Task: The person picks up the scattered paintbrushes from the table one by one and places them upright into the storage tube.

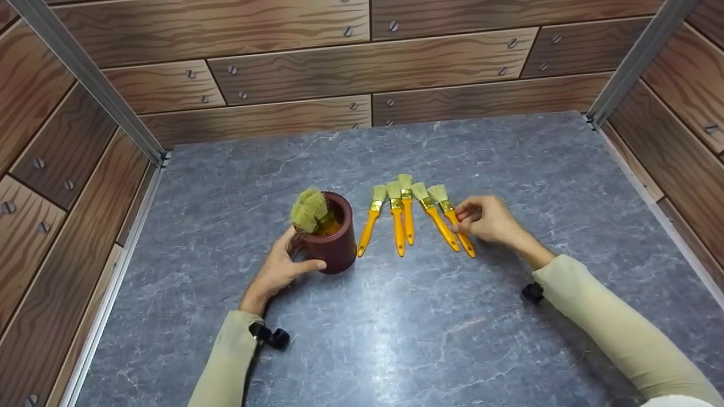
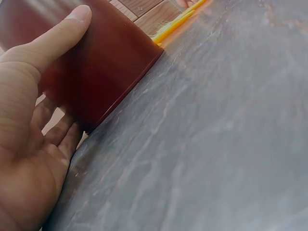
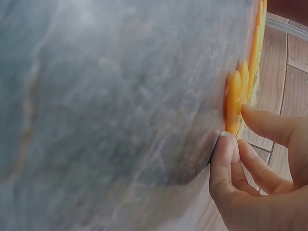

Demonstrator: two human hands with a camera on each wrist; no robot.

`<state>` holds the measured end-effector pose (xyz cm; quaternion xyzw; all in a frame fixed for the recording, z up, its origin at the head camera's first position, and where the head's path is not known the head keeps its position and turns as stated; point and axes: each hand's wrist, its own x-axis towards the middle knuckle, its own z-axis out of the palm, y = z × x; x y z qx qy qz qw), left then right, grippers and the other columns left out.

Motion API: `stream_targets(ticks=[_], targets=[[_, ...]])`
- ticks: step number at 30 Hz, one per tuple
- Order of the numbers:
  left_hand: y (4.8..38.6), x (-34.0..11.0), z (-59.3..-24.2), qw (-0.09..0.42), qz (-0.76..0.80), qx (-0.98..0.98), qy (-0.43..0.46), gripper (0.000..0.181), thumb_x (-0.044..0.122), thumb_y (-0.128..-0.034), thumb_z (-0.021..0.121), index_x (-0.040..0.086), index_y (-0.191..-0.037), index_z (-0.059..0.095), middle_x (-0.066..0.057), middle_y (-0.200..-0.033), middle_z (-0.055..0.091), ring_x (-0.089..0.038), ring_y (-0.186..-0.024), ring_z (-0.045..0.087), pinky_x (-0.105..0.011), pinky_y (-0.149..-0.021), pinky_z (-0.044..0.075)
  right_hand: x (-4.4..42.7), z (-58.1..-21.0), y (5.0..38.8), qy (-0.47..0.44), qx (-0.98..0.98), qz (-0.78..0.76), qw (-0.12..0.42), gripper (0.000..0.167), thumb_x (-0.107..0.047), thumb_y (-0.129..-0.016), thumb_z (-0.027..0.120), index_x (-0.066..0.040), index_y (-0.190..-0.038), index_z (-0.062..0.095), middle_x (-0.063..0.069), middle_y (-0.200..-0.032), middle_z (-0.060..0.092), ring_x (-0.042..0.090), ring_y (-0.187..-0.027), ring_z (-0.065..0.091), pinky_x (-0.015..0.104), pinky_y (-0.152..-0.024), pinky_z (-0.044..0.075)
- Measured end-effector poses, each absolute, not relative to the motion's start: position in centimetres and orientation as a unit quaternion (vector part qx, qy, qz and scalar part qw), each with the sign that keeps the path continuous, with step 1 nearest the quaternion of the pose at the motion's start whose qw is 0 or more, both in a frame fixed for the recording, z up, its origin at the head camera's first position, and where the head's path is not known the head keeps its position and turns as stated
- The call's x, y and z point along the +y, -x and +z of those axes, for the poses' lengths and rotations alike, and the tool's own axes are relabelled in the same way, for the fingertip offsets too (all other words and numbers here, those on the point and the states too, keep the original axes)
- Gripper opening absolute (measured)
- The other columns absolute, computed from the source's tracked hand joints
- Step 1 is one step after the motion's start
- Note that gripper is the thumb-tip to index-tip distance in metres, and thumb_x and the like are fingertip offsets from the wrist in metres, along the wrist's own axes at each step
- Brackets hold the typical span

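My left hand (image 1: 283, 263) holds a dark red cylindrical cup (image 1: 331, 251) from its left side, thumb along the front and fingers behind. The cup stands upright on the table, and paintbrushes (image 1: 311, 210) lean in it, bristles up. To its right, several flat paintbrushes with orange handles lie fanned out, bristles toward the back. My right hand (image 1: 489, 219) is at the rightmost paintbrush (image 1: 465, 243), thumb and fingertips pinching the sides of its handle. In the right wrist view that orange handle (image 3: 234, 94) shows between thumb and fingers, low against the tabletop.
The grey marbled tabletop (image 1: 384, 328) is bounded by wood-patterned walls (image 1: 294, 73) at the back and both sides. One lying paintbrush (image 1: 367, 229) is close beside the cup's right side. Two more paintbrushes (image 1: 397, 220) lie near the middle, almost touching.
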<state>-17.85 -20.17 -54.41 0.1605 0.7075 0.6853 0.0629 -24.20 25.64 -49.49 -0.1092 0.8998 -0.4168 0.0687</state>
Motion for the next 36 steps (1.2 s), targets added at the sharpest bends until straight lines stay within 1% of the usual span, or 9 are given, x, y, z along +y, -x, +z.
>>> stream_targets(ticks=[5, 7, 15, 22, 26, 31, 36], targets=[[17.72, -20.15, -54.37, 0.067, 0.684, 0.709, -0.16, 0.087, 0.005, -0.0856, 0.09, 0.021, -0.16, 0.048, -0.005, -0.153, 0.061, -0.022, -0.146, 0.054, -0.035, -0.123, 0.043, 25.75, -49.61, 24.17, 0.104, 0.904, -0.408, 0.071, 0.034, -0.007, -0.083, 0.091, 0.008, -0.109, 0.076, 0.023, -0.101, 0.078, 0.021, -0.084, 0.073, 0.014, -0.069, 0.056], [17.68, -20.17, -54.34, 0.069, 0.681, 0.711, -0.159, 0.087, 0.006, -0.0858, 0.09, 0.021, -0.16, 0.048, -0.004, -0.153, 0.061, -0.021, -0.147, 0.053, -0.033, -0.123, 0.044, 25.69, -49.63, 24.12, 0.099, 0.906, -0.404, 0.07, 0.034, -0.009, -0.083, 0.092, 0.007, -0.109, 0.077, 0.022, -0.1, 0.078, 0.019, -0.082, 0.072, 0.014, -0.069, 0.056], [17.81, -20.14, -54.31, 0.069, 0.681, 0.71, -0.164, 0.089, 0.004, -0.0853, 0.09, 0.02, -0.161, 0.047, -0.006, -0.155, 0.059, -0.024, -0.149, 0.051, -0.033, -0.123, 0.043, 25.55, -49.83, 23.89, 0.066, 0.904, -0.415, 0.081, 0.031, -0.01, -0.085, 0.089, 0.005, -0.108, 0.077, 0.019, -0.099, 0.079, 0.012, -0.079, 0.07, 0.017, -0.068, 0.058], [17.79, -20.13, -54.42, 0.066, 0.678, 0.714, -0.161, 0.089, 0.006, -0.0855, 0.091, 0.023, -0.161, 0.047, -0.003, -0.154, 0.06, -0.022, -0.147, 0.053, -0.033, -0.123, 0.043, 25.52, -49.69, 24.1, 0.043, 0.906, -0.411, 0.093, 0.029, -0.012, -0.084, 0.09, 0.003, -0.105, 0.078, 0.013, -0.095, 0.079, 0.009, -0.075, 0.068, 0.018, -0.065, 0.057], [17.83, -20.15, -54.32, 0.067, 0.681, 0.71, -0.166, 0.09, 0.006, -0.0854, 0.091, 0.023, -0.162, 0.046, -0.003, -0.156, 0.059, -0.023, -0.148, 0.052, -0.033, -0.124, 0.042, 25.4, -49.5, 24.26, 0.03, 0.907, -0.406, 0.109, 0.028, -0.013, -0.084, 0.09, 0.002, -0.104, 0.078, 0.008, -0.091, 0.077, 0.01, -0.074, 0.067, 0.019, -0.063, 0.056], [17.81, -20.14, -54.28, 0.069, 0.687, 0.704, -0.168, 0.089, 0.004, -0.0851, 0.091, 0.021, -0.161, 0.047, -0.005, -0.155, 0.06, -0.024, -0.147, 0.053, -0.035, -0.123, 0.043, 25.46, -49.45, 24.29, 0.012, 0.899, -0.418, 0.13, 0.031, -0.015, -0.084, 0.089, 0.003, -0.107, 0.077, 0.005, -0.089, 0.075, 0.01, -0.074, 0.066, 0.02, -0.063, 0.058], [17.72, -20.21, -54.32, 0.064, 0.681, 0.712, -0.158, 0.089, 0.004, -0.0845, 0.091, 0.021, -0.161, 0.048, -0.004, -0.153, 0.061, -0.022, -0.147, 0.053, -0.034, -0.123, 0.043, 25.65, -49.27, 24.3, 0.009, 0.886, -0.44, 0.146, 0.034, -0.016, -0.084, 0.089, 0.004, -0.109, 0.077, 0.0, -0.087, 0.075, 0.008, -0.073, 0.067, 0.021, -0.064, 0.059]])
